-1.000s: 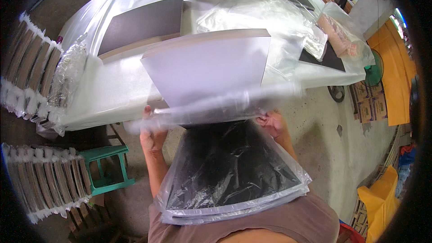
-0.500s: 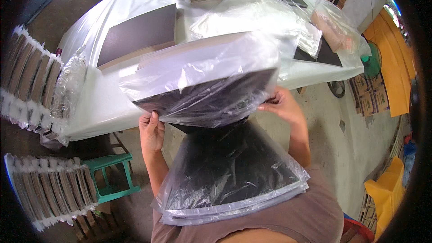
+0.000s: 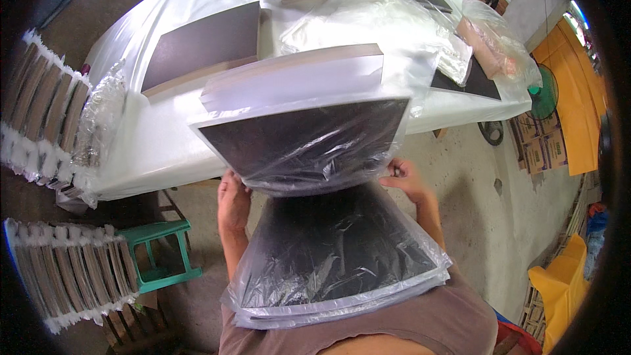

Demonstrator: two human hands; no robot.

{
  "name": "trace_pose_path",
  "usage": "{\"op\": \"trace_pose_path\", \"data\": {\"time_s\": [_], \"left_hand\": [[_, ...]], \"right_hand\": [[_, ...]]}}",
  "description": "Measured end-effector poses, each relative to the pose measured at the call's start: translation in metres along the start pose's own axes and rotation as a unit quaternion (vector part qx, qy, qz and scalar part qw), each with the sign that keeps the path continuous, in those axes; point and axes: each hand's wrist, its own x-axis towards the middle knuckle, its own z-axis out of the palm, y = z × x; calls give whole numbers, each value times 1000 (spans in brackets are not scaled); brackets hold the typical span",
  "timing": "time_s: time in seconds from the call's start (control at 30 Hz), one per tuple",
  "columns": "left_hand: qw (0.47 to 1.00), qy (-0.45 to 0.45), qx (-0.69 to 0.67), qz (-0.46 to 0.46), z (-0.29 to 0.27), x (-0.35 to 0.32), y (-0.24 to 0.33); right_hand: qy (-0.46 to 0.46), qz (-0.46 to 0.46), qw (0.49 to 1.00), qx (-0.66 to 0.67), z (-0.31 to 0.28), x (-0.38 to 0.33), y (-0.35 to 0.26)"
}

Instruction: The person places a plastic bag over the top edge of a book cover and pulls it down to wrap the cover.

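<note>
A flat black board [image 3: 305,141] in a clear plastic bag [image 3: 263,185] stands tilted before me at the table's front edge. My left hand [image 3: 233,200] is closed at the bag's lower left corner, its fingertips partly hidden. At the lower right corner, my right hand [image 3: 407,181] has thumb and fingers curled together on the plastic. Below, several bagged black boards [image 3: 335,256] lie stacked on my lap. Right behind the upright board, a stack of white sheets [image 3: 296,82] rests on the table.
The table [image 3: 158,151] has a plastic-covered top. It bears a dark board stack [image 3: 204,46] at left and loose clear bags [image 3: 374,20] farther back. Wrapped stacks [image 3: 72,276] stand at left beside a green stool [image 3: 161,253]. A fan [image 3: 544,92] is at right.
The plastic has come down from over the white sheets and now lies close around the black board. Both hands have moved slightly lower, the left one also inward.
</note>
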Motion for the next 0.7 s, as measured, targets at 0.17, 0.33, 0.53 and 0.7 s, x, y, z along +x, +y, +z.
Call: {"op": "trace_pose_path", "data": {"time_s": [0.17,0.33,0.53,0.7], "left_hand": [[938,-10,284,196,46,-2,46],[913,60,280,290,91,0,79],[924,103,137,342,91,10,81],[915,80,203,340,61,13,55]], "right_hand": [[-85,-146,949,266,-8,15,-97],[-23,-179,959,221,21,25,-171],[247,-388,865,200,21,17,-162],[185,-358,911,89,30,20,-127]]}}
